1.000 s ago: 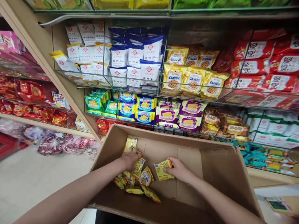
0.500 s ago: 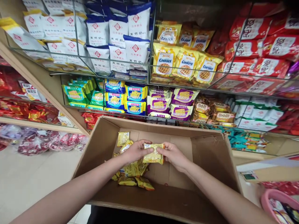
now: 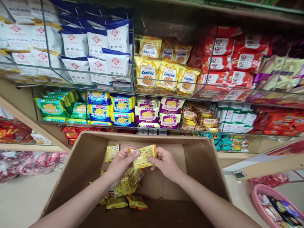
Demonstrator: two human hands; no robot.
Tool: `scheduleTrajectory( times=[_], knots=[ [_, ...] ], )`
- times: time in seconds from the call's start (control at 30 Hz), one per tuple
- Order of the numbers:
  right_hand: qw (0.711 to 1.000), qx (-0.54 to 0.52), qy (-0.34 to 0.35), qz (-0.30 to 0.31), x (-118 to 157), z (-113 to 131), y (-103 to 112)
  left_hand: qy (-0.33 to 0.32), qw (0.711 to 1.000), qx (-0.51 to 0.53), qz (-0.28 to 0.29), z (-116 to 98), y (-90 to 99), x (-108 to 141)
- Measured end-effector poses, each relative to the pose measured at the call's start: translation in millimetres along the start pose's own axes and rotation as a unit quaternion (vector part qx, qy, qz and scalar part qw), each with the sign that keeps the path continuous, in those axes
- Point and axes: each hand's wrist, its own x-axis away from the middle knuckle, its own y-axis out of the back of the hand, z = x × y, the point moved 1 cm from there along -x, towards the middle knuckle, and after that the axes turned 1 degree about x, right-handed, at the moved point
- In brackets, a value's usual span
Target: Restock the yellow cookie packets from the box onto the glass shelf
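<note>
A small yellow snack packet [image 3: 144,156] is held up between both hands over an open cardboard box [image 3: 197,190]. My left hand [image 3: 122,163] pinches its left end, thumb on the front. At the right end, my right hand [image 3: 166,162] grips the packet between thumb and fingers. Several similar yellow packets [image 3: 123,186] lie in a loose pile at the left of the box, partly behind my left forearm. One more packet [image 3: 112,153] rests near the box's back left corner.
Glass shelves behind the box hold white bags [image 3: 117,63], yellow cookie bags [image 3: 168,76], red packs [image 3: 244,61] and purple packs [image 3: 169,121]. A pink basket [image 3: 257,198] of packets stands at the lower right. Bagged red goods [image 3: 28,164] lie on the left.
The view has turned to the right, so shelves and box appear further left. The held packet is now tilted, its right end higher, with printed text showing. Both hands still grip it.
</note>
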Motion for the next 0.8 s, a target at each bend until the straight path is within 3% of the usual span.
scheduleTrajectory(
  times=[0.07,0.13,0.2,0.27,0.3,0.37,0.43,0.53,0.63,0.8],
  knots=[
    [0.985,0.137,0.102,-0.033,2,9,4,0.018,1.0,0.024,0.006,-6,-1.7,3],
    [0.928,0.269,0.254,-0.055,7,19,8,0.065,0.995,0.072,0.032,-14,-6.3,7],
    [0.858,0.339,0.384,-0.038,13,29,11,0.103,0.984,0.131,0.058,-23,-13.1,12],
    [0.825,0.358,0.437,-0.01,20,35,14,0.095,0.979,0.168,0.06,-30,-19.8,17],
    [0.827,0.356,0.435,-0.012,22,37,15,0.076,0.981,0.169,0.051,-33,-22.6,19],
    [0.865,0.312,0.388,-0.061,24,38,18,0.04,0.985,0.165,0.036,-34,-27.3,21],
    [0.928,0.209,0.285,-0.122,24,36,20,0.003,0.988,0.152,0.034,-32,-31.3,23],
    [0.989,0.048,0.104,-0.09,21,35,17,-0.053,0.991,0.111,0.047,-33,-35.8,25],
    [0.998,-0.004,0.044,-0.05,19,39,14,-0.085,0.991,0.084,0.055,-40,-36.9,22],
    [0.992,-0.049,0.081,-0.084,21,46,8,-0.06,0.992,0.107,0.037,-52,-38.4,17]
  ],
)
